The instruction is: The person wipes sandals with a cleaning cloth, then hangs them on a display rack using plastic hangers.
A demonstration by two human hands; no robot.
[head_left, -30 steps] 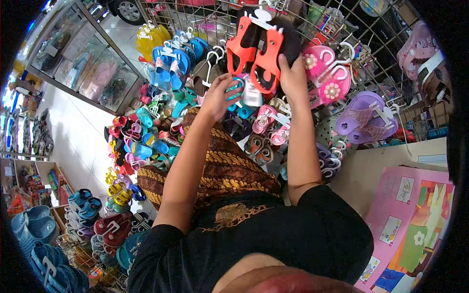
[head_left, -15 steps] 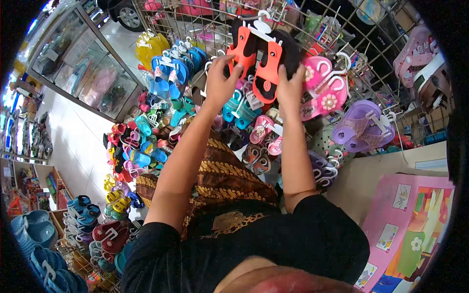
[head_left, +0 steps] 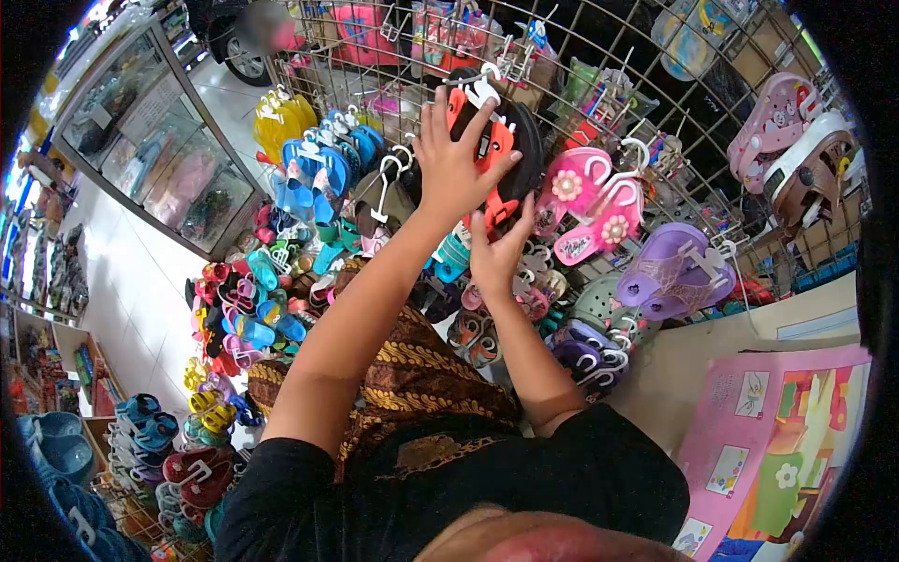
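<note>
A pair of orange and black sandals (head_left: 500,142) on a white plastic hanger (head_left: 481,91) hangs against the wire grid in front of me. My left hand (head_left: 452,161) is spread flat over their left side, fingers apart and pointing up, hiding part of them. Below, my right hand (head_left: 499,255) is at the lower ends of the sandals, thumb and fingers apart with the tips right at the orange edge. Teal sandals (head_left: 452,255) hang just left of my right hand. Pink sandals with flowers (head_left: 613,229) hang to its right.
Purple sandals (head_left: 676,272) and a pink clog (head_left: 770,131) hang on the right of the wire grid (head_left: 599,42). Blue sandals (head_left: 318,169) hang left. A glass display case (head_left: 164,131) stands beyond them. Many small shoes are stacked at lower left, near a pink poster (head_left: 721,412).
The orange sandals have turned and sit closer together. My left hand has opened out over them, and my right hand has moved down and left to their lower ends.
</note>
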